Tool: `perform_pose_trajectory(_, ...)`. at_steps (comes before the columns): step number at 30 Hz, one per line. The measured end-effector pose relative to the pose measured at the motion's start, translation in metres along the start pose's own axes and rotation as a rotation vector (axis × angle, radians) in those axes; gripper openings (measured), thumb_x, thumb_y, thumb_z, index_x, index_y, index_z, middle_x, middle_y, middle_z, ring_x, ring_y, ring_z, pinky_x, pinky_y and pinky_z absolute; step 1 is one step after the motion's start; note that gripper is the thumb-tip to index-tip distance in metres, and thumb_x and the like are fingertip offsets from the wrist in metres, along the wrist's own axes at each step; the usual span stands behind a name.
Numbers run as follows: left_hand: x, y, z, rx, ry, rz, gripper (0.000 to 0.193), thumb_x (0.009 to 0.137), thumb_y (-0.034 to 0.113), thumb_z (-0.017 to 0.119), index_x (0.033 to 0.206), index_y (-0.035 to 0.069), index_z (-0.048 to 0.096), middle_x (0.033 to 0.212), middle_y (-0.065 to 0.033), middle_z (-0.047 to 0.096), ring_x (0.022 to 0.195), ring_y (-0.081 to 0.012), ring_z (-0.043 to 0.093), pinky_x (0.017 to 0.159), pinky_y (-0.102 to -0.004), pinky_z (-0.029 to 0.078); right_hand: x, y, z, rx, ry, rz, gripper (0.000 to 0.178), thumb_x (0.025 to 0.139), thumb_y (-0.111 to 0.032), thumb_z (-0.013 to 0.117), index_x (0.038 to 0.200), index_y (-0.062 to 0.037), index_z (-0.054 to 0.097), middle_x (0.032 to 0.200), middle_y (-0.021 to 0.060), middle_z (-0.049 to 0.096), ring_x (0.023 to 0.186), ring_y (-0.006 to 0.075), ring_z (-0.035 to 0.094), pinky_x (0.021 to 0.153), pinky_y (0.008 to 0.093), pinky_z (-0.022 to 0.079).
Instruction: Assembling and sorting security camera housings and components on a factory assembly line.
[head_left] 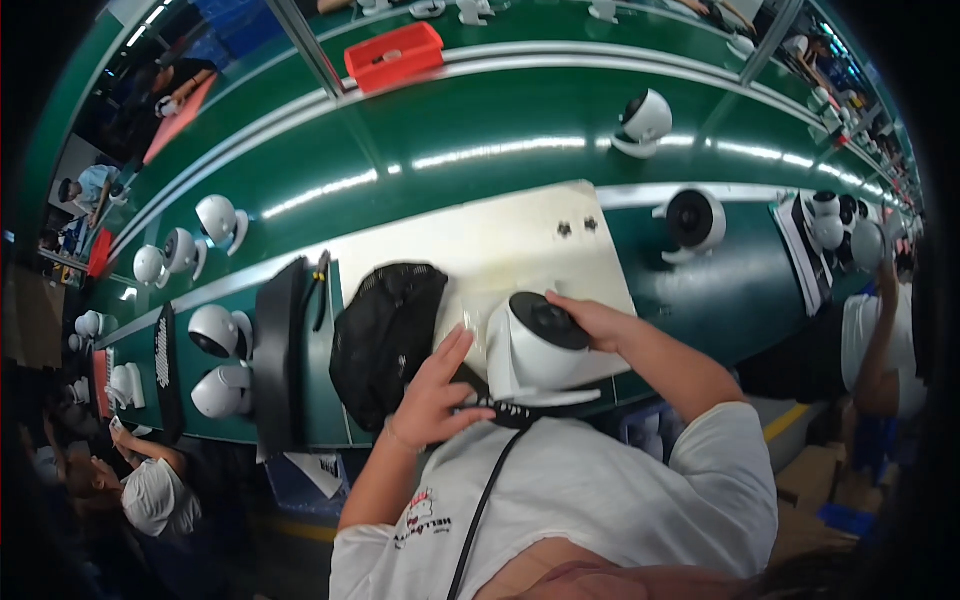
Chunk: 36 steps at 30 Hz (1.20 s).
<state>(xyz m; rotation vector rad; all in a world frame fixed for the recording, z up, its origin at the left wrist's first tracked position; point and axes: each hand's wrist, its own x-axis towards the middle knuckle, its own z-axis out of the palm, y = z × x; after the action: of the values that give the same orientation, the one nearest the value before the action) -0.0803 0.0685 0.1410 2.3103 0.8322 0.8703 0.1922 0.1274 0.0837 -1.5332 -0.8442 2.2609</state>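
A white, round-headed camera (545,368) with a black face and a curved stand is in front of my body, over the near edge of a pale work board (490,228). My right hand (597,325) grips the camera's upper right side, its fingers at the rim of the black face. My left hand (432,398) is just left of the camera, fingers stretched and apart. By its fingertips shows a clear, shiny strip (474,325); I cannot make out whether they touch it. Left of that hand lies a black mesh cap or bag (388,335).
Yellow-handled pliers (320,290) and a black padded strip (280,355) lie to the left. Two small dark parts (577,227) rest on the board. More white cameras (693,222) stand on both sides and on the green conveyor (500,120). A red tray (394,57) sits beyond; other people work nearby.
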Motion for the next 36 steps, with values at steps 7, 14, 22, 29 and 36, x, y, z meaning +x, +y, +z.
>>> perform_pose_trajectory(7,-0.033,-0.025,0.007,-0.562,-0.165,-0.220,0.023,0.070,0.007,0.068,0.068,-0.006,0.049,0.135,-0.0209,0.033,0.108,-0.0278,0.051,0.086,-0.0301,0.040,-0.017,-0.008,0.022,-0.189,-0.143,0.088,0.088,0.073,-0.078,0.009,0.122,-0.0131,0.044,0.095,0.0172,0.060,0.064,0.0251,0.062,0.051,0.0302,0.048)
perform_pose_trajectory(14,-0.038,-0.021,0.015,-0.641,-0.145,-0.438,0.023,0.076,0.011,0.065,0.088,-0.007,0.058,0.134,-0.0204,0.035,0.115,-0.0248,0.044,0.092,-0.0294,0.034,-0.019,0.000,0.033,-0.464,0.361,-0.144,0.069,0.083,-0.064,0.032,0.116,-0.0044,0.042,0.064,0.0098,0.056,0.046,0.0154,0.054,0.044,0.0284,0.044)
perform_pose_trajectory(22,-0.037,-0.024,0.023,-0.586,-0.107,-0.391,0.039,0.074,0.012,0.068,0.062,-0.003,0.034,0.128,-0.0224,0.042,0.092,-0.0121,0.048,0.075,-0.0249,0.039,-0.048,0.070,0.060,-0.426,0.418,-0.544,0.060,0.086,-0.036,0.053,0.131,-0.0113,0.022,0.070,0.0082,0.053,0.054,0.0151,0.053,0.053,0.0267,0.043)
perform_pose_trajectory(29,-0.031,-0.015,-0.002,-0.581,-0.022,-0.449,0.019,0.076,0.009,0.064,0.086,-0.005,0.058,0.125,-0.0172,0.048,0.090,-0.0107,0.052,0.080,-0.0226,0.040,-0.030,0.034,0.061,-0.149,0.426,-0.522,0.036,0.092,-0.024,0.043,0.125,-0.0105,0.036,0.071,0.0010,0.047,0.042,0.0053,0.037,0.036,0.0189,0.032)
perform_pose_trajectory(36,-0.034,0.009,-0.001,-0.743,0.242,-0.497,0.025,0.082,0.015,0.059,0.100,-0.003,0.059,0.103,-0.0074,0.059,0.087,-0.0108,0.052,0.077,-0.0223,0.041,-0.043,0.058,0.056,-0.381,0.838,-0.945,0.048,0.084,-0.031,0.057,0.120,-0.0041,0.039,0.073,0.0025,0.048,0.067,0.0100,0.047,0.061,0.0248,0.038)
